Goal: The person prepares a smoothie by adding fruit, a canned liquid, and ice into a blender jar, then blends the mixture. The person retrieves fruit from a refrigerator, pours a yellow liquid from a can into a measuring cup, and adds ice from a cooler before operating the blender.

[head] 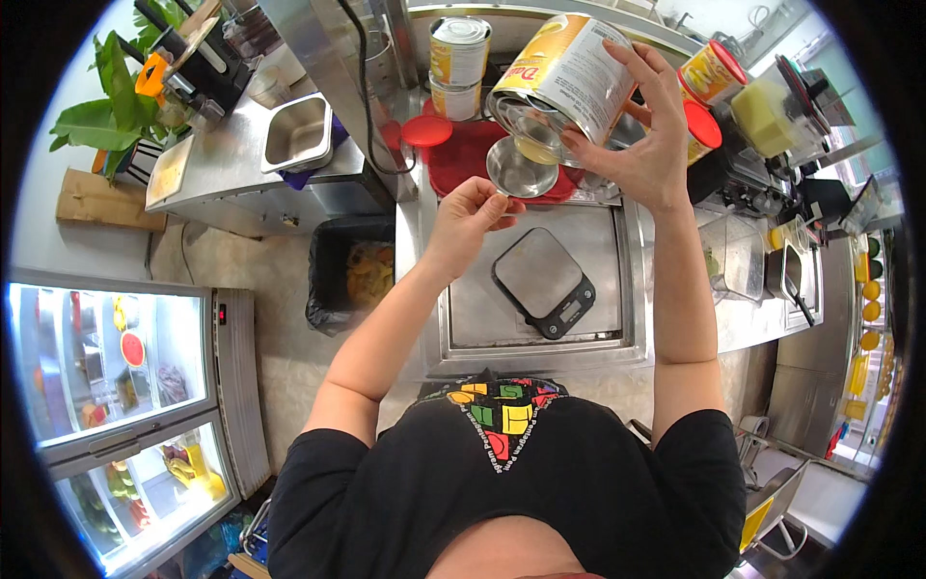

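Note:
My right hand (655, 145) grips a large yellow-and-white tin can (568, 69), tilted with its open end down to the left. Pale yellow liquid (537, 150) shows at the can's lip, right over a small round metal cup (522, 174). The cup's thin handle is pinched between the thumb and fingers of my left hand (470, 221). Below both hands a digital kitchen scale (539, 268) with a black base lies on the steel counter (474, 318), with nothing on its plate. A red mat or cloth (459, 163) lies behind the cup.
Two stacked tins (459, 54) stand at the back, near a red plastic lid (427, 131). Red-lidded tins (700, 127) and a blender jug (763, 116) are at the right. Left of the counter sits a bin (340, 239) lined with black plastic. A black cable (364, 94) hangs at the left.

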{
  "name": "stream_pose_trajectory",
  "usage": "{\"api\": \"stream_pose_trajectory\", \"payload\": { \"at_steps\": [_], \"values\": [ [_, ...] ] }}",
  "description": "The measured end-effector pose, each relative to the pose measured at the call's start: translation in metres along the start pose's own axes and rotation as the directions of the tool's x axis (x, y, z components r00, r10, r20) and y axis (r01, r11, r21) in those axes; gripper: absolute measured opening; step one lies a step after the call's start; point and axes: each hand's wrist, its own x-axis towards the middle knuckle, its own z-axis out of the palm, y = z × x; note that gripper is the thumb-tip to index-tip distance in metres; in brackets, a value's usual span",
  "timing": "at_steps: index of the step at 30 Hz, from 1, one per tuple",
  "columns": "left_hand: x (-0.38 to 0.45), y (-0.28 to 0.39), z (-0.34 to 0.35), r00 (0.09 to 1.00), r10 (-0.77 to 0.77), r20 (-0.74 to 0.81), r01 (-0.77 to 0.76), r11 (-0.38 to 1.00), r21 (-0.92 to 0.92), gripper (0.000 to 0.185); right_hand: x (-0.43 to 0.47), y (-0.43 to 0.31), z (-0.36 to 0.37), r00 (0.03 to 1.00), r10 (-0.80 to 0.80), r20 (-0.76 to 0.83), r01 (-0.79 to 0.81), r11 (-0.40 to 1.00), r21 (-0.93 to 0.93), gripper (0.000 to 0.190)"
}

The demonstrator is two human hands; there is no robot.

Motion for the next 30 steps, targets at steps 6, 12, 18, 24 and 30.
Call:
{"api": "stream_pose_trajectory", "payload": {
  "at_steps": [6,12,18,24,30],
  "values": [
    [-0.008,0.004,0.027,0.999,0.018,0.036,-0.018,1.000,0.002,0.009,0.001,-0.012,-0.035,0.992,-0.094,-0.078,0.090,0.994,-0.061,0.077],
    [-0.015,0.003,0.045,1.000,0.007,0.008,-0.007,1.000,0.028,0.008,0.008,-0.038,-0.044,0.946,-0.166,-0.278,0.170,0.985,-0.007,0.070],
    [-0.019,0.004,0.051,1.000,0.002,0.028,-0.002,1.000,0.005,0.010,0.009,-0.019,-0.070,0.970,-0.206,-0.126,0.220,0.970,0.102,0.084],
    [-0.021,0.006,0.053,1.000,-0.012,0.018,0.011,0.999,0.052,0.009,0.014,-0.026,-0.082,0.951,-0.301,-0.076,0.293,0.951,-0.102,0.084],
    [-0.018,0.003,0.046,0.999,0.004,0.034,-0.006,0.999,0.049,0.009,0.018,-0.023,-0.076,0.948,-0.299,-0.109,0.298,0.954,-0.024,0.085]
  ]
}}
